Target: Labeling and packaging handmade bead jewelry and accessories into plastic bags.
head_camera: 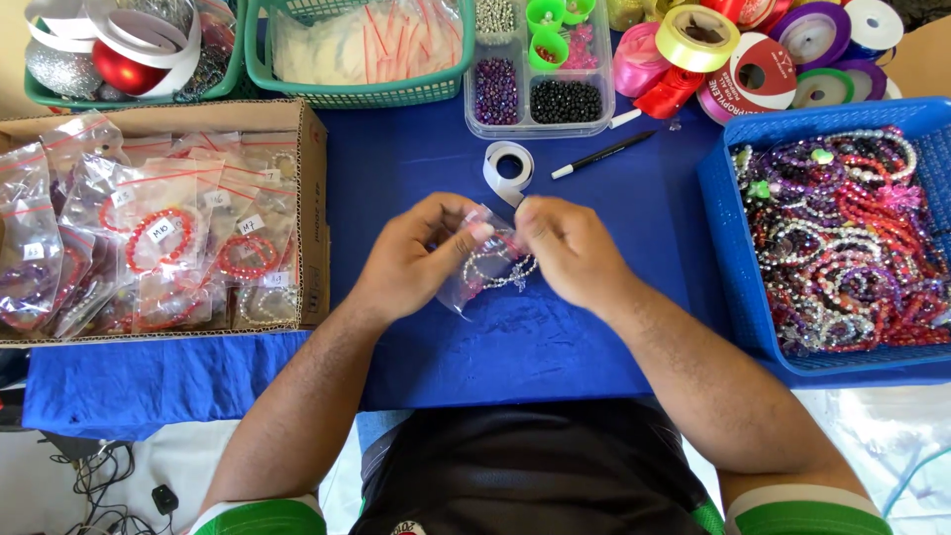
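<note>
A: Gripping at the upper edge is noted: a small clear bag (485, 267) is pinched between both hands, just above the blue-covered desk (515, 347). The left hand (411, 260) is closed on the bag's left corner, thumb on top; the right hand (567, 246) is closed on the right corner.

B: Contents?

A: A pale beaded bracelet (500, 272) is seen through the plastic, low in the bag, between the two hands. The bag is held by its mouth, probably so the beads hang at the bottom and the opening can be worked; whether it is sealed cannot be told.

B: Surroundings?

A: Just beyond the hands, a roll of white tape (507, 166) and a black pen (602, 156) are laid within easy reach. Well to the left of the left hand, a cardboard box (315, 213) is filled with similar bags holding red bracelets, each tagged. Well to the right of the right hand, a blue basket (721, 258) is heaped with loose beaded strands. Farther off, a clear bead organiser (540, 99), ribbon spools (763, 64) and a green basket (357, 91) of empty bags are lined up.
</note>
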